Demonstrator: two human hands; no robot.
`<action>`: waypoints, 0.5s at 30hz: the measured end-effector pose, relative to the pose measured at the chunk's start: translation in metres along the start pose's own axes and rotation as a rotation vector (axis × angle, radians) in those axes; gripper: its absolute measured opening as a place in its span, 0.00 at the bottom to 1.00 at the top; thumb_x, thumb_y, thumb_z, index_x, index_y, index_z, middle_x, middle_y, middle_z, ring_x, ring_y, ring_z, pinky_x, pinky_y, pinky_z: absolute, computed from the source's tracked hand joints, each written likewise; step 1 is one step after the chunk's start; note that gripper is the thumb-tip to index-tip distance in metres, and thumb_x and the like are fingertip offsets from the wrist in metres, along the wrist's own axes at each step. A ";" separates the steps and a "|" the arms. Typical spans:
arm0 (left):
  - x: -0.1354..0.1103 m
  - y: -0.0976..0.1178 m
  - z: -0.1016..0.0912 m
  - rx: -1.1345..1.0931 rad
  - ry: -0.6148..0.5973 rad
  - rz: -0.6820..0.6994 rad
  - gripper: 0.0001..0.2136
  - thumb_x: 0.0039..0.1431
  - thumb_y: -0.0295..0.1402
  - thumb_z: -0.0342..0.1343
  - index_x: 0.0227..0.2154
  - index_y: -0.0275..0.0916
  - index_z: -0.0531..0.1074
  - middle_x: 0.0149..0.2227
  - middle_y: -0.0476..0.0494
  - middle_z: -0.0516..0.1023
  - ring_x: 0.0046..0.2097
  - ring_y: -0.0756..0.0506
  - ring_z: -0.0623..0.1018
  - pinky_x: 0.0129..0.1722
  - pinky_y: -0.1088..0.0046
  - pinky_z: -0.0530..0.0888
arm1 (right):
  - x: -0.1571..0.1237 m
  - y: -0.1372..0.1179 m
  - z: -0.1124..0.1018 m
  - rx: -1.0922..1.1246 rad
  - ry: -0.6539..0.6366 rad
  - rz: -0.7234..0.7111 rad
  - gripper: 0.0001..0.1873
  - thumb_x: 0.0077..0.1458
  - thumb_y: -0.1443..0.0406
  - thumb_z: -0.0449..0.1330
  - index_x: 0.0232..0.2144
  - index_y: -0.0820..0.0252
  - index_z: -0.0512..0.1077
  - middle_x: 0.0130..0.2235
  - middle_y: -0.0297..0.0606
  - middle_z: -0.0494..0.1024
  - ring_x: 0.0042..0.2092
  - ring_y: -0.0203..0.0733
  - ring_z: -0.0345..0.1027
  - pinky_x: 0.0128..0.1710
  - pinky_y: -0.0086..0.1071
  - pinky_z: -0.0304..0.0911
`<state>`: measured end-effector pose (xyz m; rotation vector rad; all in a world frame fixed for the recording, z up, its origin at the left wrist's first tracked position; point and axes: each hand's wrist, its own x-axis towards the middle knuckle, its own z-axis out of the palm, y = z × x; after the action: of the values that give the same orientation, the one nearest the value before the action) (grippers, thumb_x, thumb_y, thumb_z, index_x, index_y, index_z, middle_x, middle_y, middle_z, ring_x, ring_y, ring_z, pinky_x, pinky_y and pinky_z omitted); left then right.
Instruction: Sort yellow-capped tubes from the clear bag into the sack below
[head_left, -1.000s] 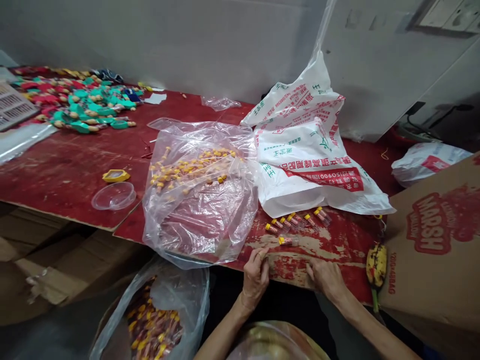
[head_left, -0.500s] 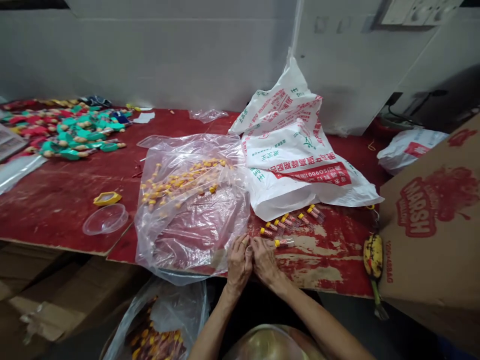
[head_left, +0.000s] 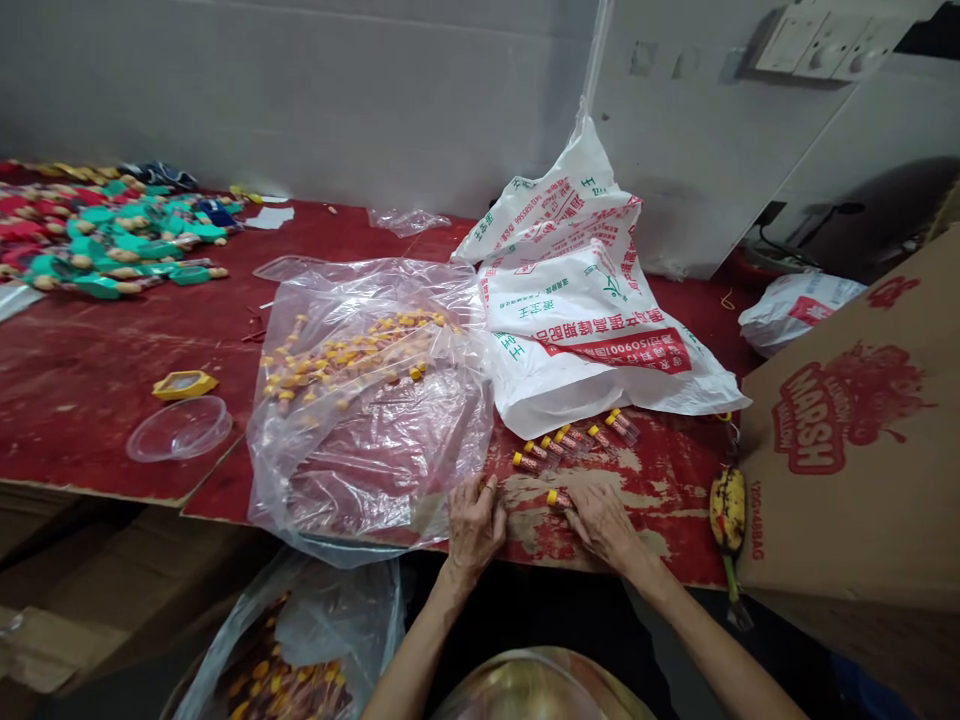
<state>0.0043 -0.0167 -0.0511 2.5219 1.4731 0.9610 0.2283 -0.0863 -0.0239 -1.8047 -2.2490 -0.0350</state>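
My right hand [head_left: 606, 522] is closed on a small clear tube with a yellow cap [head_left: 557, 498], low over the worn red tabletop. Its fingers cover the tube's far end. My left hand [head_left: 475, 522] rests at the table's front edge, beside the right side of a clear plastic bag [head_left: 352, 500]. Its fingers are curled, and whatever they hold is hidden. Just beyond my hands lie several similar tubes with reddish contents [head_left: 568, 440] in a loose row. Inside the clear bag are many small yellow-capped pieces [head_left: 360, 345].
A white printed sack [head_left: 592, 310] stands behind the tubes. Right of it are a cardboard box [head_left: 847, 450] and a hanging banana-shaped item [head_left: 727, 510]. Left lie a clear lid [head_left: 180, 430], a yellow case [head_left: 184, 384] and green figures [head_left: 127, 240]. Below, an open bag [head_left: 300, 620] holds yellow-capped pieces.
My hands were together at the bag's edge. The right hand has moved right and taken hold of the single tube; the left has stayed nearly in place. The view has shifted slightly.
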 end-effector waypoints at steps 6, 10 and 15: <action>0.001 0.001 -0.002 0.006 -0.010 0.002 0.16 0.52 0.25 0.50 0.43 0.38 0.73 0.43 0.37 0.75 0.47 0.36 0.71 0.47 0.57 0.67 | -0.001 0.007 -0.027 -0.034 -0.274 0.180 0.06 0.58 0.67 0.51 0.31 0.59 0.68 0.30 0.38 0.74 0.31 0.40 0.66 0.31 0.31 0.54; 0.000 0.000 0.000 -0.003 0.000 -0.006 0.17 0.52 0.24 0.49 0.44 0.37 0.72 0.44 0.36 0.75 0.49 0.36 0.70 0.49 0.56 0.66 | 0.002 -0.001 -0.013 -0.007 -0.332 0.224 0.07 0.56 0.70 0.51 0.29 0.59 0.68 0.30 0.38 0.75 0.29 0.38 0.66 0.30 0.29 0.53; 0.000 0.001 0.002 0.026 0.013 -0.024 0.13 0.59 0.29 0.49 0.46 0.37 0.72 0.45 0.35 0.75 0.49 0.37 0.71 0.48 0.57 0.66 | -0.001 0.002 -0.004 0.109 -0.375 0.214 0.11 0.51 0.75 0.50 0.21 0.59 0.63 0.23 0.31 0.70 0.24 0.31 0.62 0.25 0.25 0.50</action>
<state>0.0061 -0.0165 -0.0526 2.5148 1.5256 0.9631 0.2309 -0.0875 -0.0209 -2.1221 -2.2172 0.4954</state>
